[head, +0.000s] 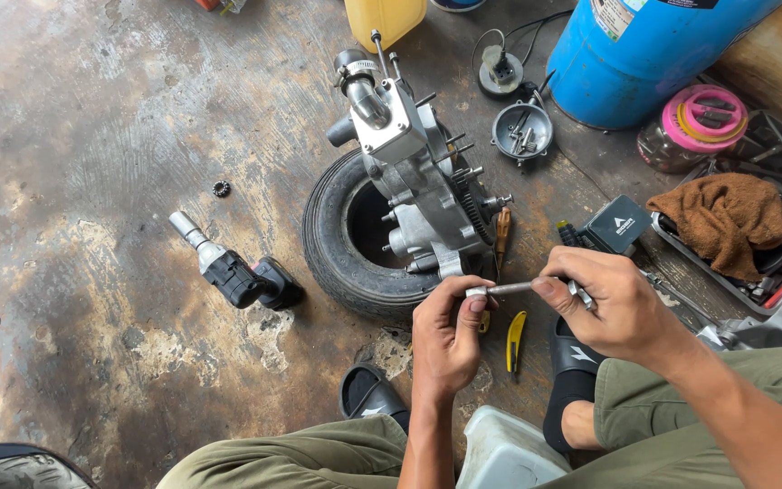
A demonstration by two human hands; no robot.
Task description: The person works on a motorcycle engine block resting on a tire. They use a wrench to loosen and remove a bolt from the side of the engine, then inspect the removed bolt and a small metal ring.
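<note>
Stained concrete floor holds a small tire [337, 249] cradling an opened engine case [418, 177], and just in front of it my left hand [445, 340] pinches a socket [476, 292] onto the wrench [536, 288] my right hand [613, 303] grips, engine not yet reassembled.

My right hand [622, 312] hides the rod's [510, 288] far end. Blue drum [644, 54] and yellow can [384, 18] cut off at top edge. Tray [726, 281] contents under the rag [724, 217] unreadable. Bowl [522, 131] parts too small to tell.
</note>
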